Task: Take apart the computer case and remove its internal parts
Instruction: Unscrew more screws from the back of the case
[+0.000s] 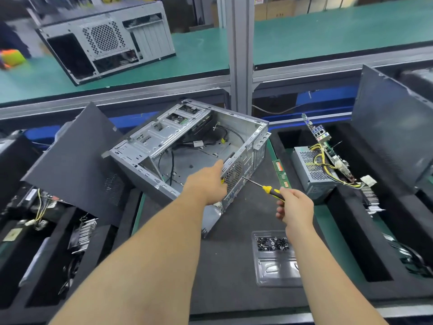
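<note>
Screwdriver (pixel 267 188) pinched in the right hand (pixel 295 207), tip at the computer case (pixel 187 146) rear, could slip toward the left hand (pixel 206 184), whose grip holds that rim.

The left hand (pixel 207 184) covers the near corner of the computer case (pixel 187 146), so its fingertips and what they touch there cannot be seen. The screwdriver (pixel 264 187) handle end disappears inside the right hand (pixel 295 207). The second case (pixel 105 38) on the far bench is blurred. The small parts in the clear tray (pixel 276 259) are too small to identify, and the right forearm hides its edge.
</note>
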